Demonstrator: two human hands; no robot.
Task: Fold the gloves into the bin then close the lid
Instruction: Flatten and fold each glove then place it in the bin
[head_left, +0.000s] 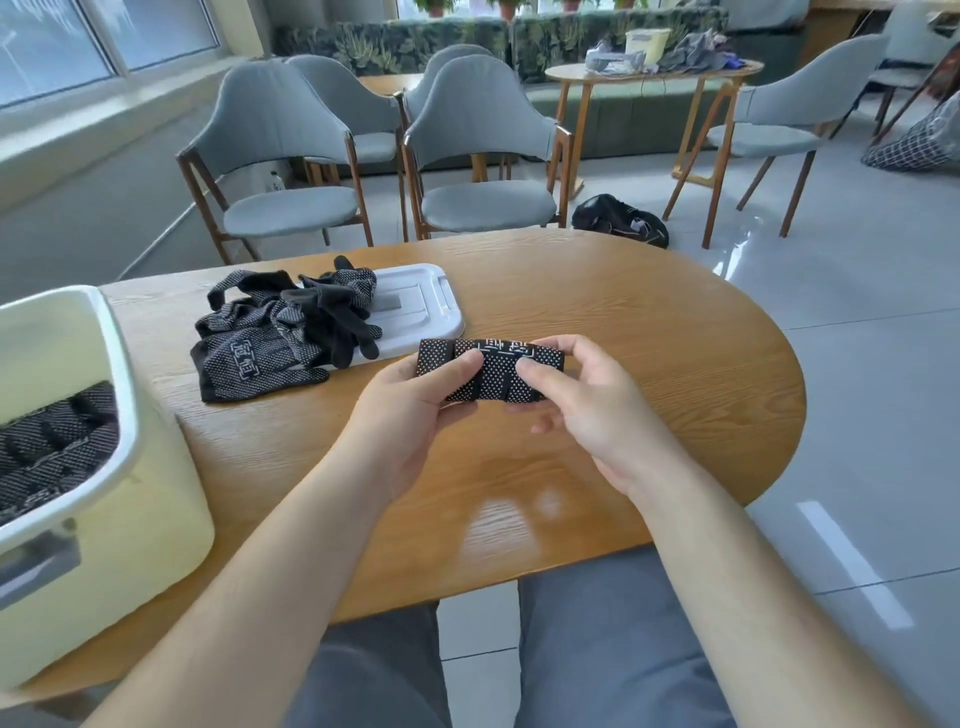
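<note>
A folded black glove with white dots (491, 371) is held just above the middle of the wooden table (649, 332). My left hand (415, 402) grips its left end and my right hand (587, 400) grips its right end. A pile of loose black dotted gloves (275, 338) lies to the left, partly over the white lid (421, 306), which rests flat on the table. The pale yellow bin (130, 467) stands at the near left with folded gloves (52, 447) inside.
Grey chairs with wooden legs (483, 150) stand beyond the table's far edge. A black bag (618, 218) lies on the floor behind. A second table with cloth items and another bin (654, 67) is at the back right.
</note>
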